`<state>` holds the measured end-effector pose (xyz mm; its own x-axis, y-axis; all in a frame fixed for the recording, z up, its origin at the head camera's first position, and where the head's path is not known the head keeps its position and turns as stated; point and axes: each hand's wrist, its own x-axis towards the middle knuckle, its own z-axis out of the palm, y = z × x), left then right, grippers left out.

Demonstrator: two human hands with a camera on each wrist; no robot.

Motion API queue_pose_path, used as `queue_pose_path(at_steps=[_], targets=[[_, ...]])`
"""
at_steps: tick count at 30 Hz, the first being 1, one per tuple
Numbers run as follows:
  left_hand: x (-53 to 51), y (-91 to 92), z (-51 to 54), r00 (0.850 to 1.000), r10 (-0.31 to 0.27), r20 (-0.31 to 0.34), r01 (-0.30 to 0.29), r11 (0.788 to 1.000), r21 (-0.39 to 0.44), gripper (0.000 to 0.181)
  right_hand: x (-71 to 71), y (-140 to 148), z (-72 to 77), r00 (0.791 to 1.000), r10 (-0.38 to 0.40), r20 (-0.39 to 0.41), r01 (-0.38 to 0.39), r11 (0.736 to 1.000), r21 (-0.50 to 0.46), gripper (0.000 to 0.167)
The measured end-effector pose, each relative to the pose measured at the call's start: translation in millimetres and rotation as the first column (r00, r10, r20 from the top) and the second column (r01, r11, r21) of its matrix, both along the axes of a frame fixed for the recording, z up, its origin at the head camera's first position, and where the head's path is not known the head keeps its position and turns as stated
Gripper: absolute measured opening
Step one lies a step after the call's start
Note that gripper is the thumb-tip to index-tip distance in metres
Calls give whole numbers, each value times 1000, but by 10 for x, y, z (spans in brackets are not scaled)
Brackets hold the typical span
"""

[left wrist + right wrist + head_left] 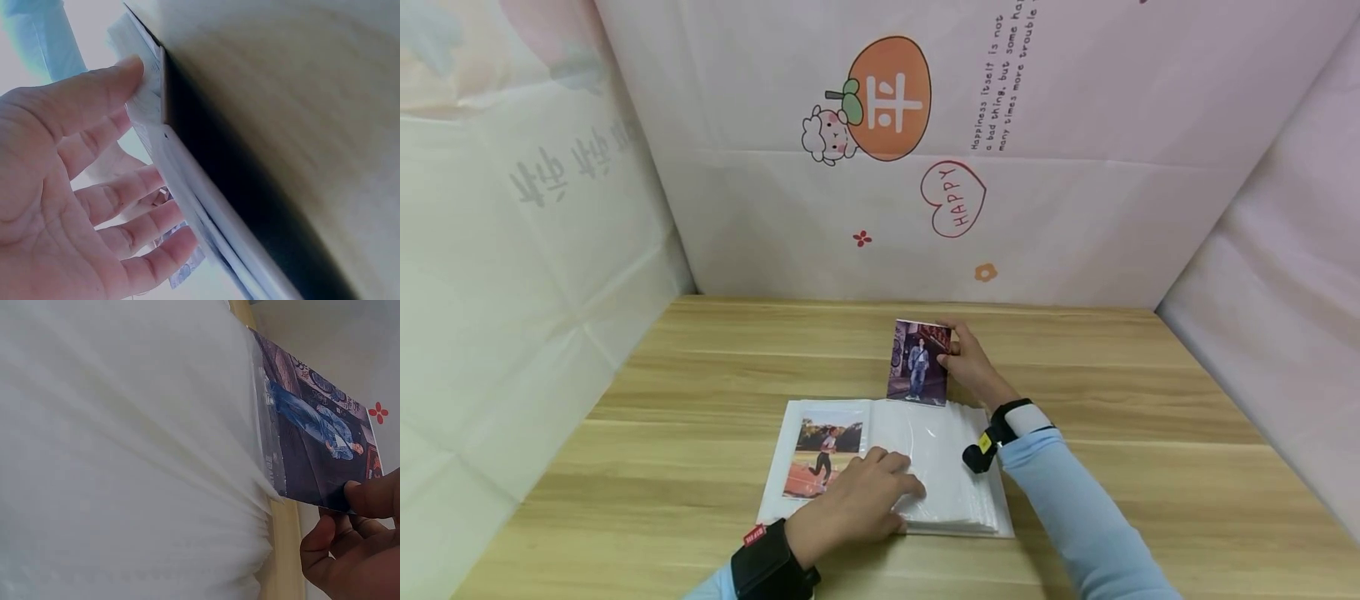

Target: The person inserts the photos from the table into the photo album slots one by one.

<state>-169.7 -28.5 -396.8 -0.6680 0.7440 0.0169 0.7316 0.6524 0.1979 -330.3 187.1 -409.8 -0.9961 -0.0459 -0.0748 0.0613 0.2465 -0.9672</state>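
A photo album [925, 492] lies open on the table, its white cover and clear pocket pages showing. On its left page is a photo of a runner [820, 450], partly behind my left hand [861, 500]. That hand rests across the middle of the album with loosely bent fingers; the left wrist view shows its thumb by the album's edge [206, 181]. My right hand [973, 362] pinches the right edge of a dark photo of a standing person in denim [917, 367]. In the right wrist view this photo's [319, 425] lower edge is just inside a clear pocket [262, 412].
The wooden table [700, 433] runs around the album on all sides. A printed white cloth [760, 217] hangs behind it, with more cloth at the left and right. Several pages are stacked under the album's right side.
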Motion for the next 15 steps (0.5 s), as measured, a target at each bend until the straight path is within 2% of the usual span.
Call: queue_pose_path(at_steps=[9,15], targets=[[7,-5,0,1000,-2,-8,2,1000,-4,38,10,0,33,999,34,-42,-30,996,85,60],[7,-8,-4,1000,-2,-25,2,1000,-6,39,1,2,30,995,73,-61,-67,992,104,58]])
